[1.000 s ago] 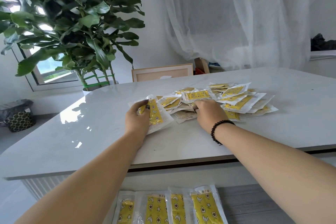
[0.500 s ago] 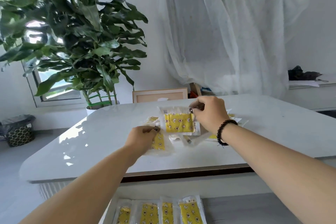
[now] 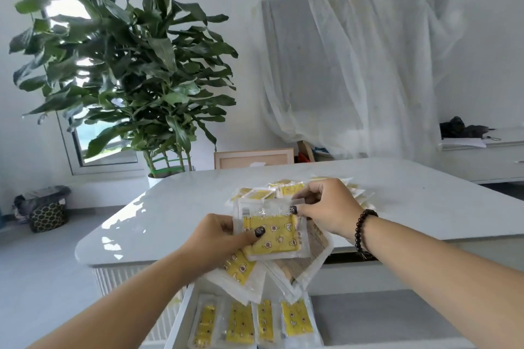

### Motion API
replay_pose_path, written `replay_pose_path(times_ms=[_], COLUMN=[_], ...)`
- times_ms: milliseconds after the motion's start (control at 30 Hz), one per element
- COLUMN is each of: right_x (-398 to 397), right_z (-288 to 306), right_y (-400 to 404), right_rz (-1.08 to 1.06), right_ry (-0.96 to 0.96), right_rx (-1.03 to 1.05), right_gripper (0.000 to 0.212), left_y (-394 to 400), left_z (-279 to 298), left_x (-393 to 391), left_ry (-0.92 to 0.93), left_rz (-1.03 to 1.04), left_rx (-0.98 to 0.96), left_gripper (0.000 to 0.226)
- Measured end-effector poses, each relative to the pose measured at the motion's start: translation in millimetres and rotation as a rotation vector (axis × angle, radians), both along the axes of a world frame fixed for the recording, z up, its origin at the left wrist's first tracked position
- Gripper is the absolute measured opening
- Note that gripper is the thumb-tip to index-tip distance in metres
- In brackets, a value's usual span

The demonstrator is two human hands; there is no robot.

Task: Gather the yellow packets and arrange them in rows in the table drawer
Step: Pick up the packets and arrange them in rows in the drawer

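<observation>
Both hands are raised above the near edge of the white desk (image 3: 425,201), sharing a small stack of yellow packets (image 3: 273,235). The left hand (image 3: 218,238) grips the stack's left side, thumb curled over the face of the top packet. The right hand (image 3: 326,207) pinches the clear upper edge of the top packet between thumb and fingers; a dark bead bracelet (image 3: 361,232) circles that wrist. Further packets in the stack fan out below, their lower corners hanging over the open table drawer (image 3: 181,320). In the drawer, 4 packets (image 3: 255,323) lie side by side in 1 row along the front. A loose pile of yellow packets (image 3: 269,191) lies on the desk behind the hands, partly hidden by them. A large potted plant (image 3: 127,73) stands beyond the desk's far left corner, and a sheer white curtain (image 3: 354,79) hangs behind the desk.
</observation>
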State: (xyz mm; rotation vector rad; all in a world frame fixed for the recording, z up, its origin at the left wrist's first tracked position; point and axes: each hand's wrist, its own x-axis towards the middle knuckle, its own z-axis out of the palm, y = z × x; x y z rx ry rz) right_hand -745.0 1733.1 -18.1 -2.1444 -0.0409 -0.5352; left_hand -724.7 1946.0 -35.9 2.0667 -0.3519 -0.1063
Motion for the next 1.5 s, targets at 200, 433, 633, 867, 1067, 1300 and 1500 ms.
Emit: replay_pose_path(times_ms=[200,433,633,867,1067,1300,1500], right_x=[-21,-25,-33,-36,-31,-41,-37], right_z=[-7,14,21,9,-14,-24,-34], right_y=[-6,2,23,18,1,9,14], right_rz=[-0.175,0.015,0.385,0.32,0.071,0.027,0.039], right_ry=[-0.082,-0.138,-0.058,-0.022,-0.008,-0.001,0.065], right_rx=[0.126,0.727,1.095,0.94,0.559,0.226,-0.001], right_gripper=[0.014,0.029,0.035,0.032,0.029,0.031,0.057], left_y=[21,18,-9,-19,-15,-10,-10], left_z=[1,-18,-30,-29,-27,-27,-32], left_x=[-14,-20,-25,-25,-29,-29,-34], left_ry=[0.086,0.272,0.357,0.352,0.373,0.334,0.284], left_rz=[0.078,0.091,-0.013,-0.084,-0.057,-0.052,-0.058], left_rx=[0.074,0.118,0.022,-0.204,-0.331,-0.34,-0.283], left_gripper=[0.028,0.034,0.02,0.023,0.028,0.027,0.027])
